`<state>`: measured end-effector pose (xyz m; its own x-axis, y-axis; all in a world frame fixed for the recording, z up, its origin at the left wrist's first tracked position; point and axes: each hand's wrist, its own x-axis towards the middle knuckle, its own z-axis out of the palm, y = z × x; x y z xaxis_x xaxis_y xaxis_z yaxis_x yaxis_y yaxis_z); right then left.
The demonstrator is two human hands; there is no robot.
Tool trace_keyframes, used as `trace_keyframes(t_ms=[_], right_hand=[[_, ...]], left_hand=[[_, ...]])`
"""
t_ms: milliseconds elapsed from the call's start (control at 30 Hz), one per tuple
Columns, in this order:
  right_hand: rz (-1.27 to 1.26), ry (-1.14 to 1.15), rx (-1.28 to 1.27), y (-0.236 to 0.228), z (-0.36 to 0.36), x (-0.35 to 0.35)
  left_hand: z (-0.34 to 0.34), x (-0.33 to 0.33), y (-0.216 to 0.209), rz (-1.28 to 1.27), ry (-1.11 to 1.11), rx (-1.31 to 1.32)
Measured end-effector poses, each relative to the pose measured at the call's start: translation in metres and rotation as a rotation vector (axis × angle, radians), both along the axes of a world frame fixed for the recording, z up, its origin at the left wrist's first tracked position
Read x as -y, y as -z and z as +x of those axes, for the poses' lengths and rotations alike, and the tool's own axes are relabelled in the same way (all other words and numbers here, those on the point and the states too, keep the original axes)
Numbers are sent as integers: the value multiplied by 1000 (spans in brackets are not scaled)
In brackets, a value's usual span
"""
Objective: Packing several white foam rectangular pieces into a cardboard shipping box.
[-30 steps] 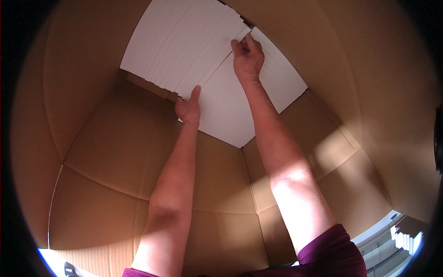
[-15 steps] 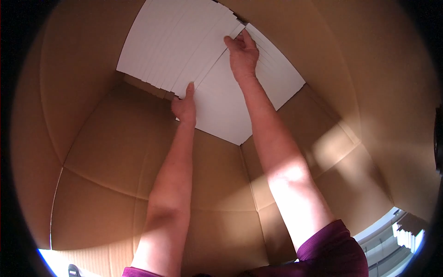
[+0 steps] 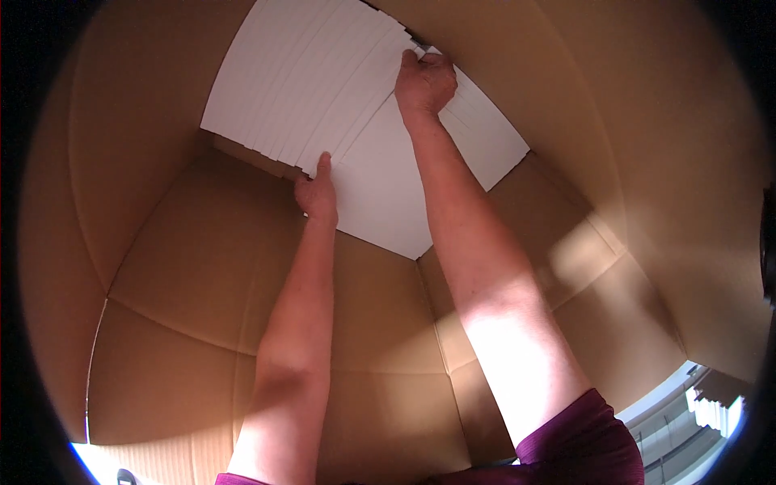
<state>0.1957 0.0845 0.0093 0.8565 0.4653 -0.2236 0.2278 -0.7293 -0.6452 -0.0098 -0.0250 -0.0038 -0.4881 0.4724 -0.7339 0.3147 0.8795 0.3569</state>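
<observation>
Overlapping flat white sheets (image 3: 380, 186) lie deep inside a large cardboard box (image 3: 186, 242), fanned like steps toward the upper left. On their near edge sits my left hand (image 3: 317, 196), thumb on top and fingers bent round the edge, partly hidden. At the far edge, my right hand (image 3: 426, 82) is closed with its fingers curled over the sheets' rim. How many sheets each hand grips cannot be made out.
Tall brown walls of the box surround both arms, with creases and a corner seam (image 3: 443, 347) on the near side. Sunlight falls on the near wall and my forearms. Outside the box at lower right, stacked white material (image 3: 715, 412) shows.
My right hand has turned and curled its fingers more over the far edge of the sheets. My left hand keeps nearly the same hold, while the view has shifted slightly.
</observation>
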Motion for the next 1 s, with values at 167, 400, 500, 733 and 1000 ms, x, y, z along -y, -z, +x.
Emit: trace_keyframes(t_ms=[167,400,500,733,1000], right_hand=[[-93,-100,25,9,7,-1],[-64,-42,-8,8,5,-4],[-89,-56,49,13,10,-2],[-86,-31,14,8,7,-2],[-97,-68,-41,11,8,-1]], left_hand=[[-6,4,11,-38,63,-129],[-17,8,21,-1,3,-47],[-7,4,13,-23,-42,-25],[3,-11,-19,34,5,96],[9,-17,-17,-48,-13,-1]])
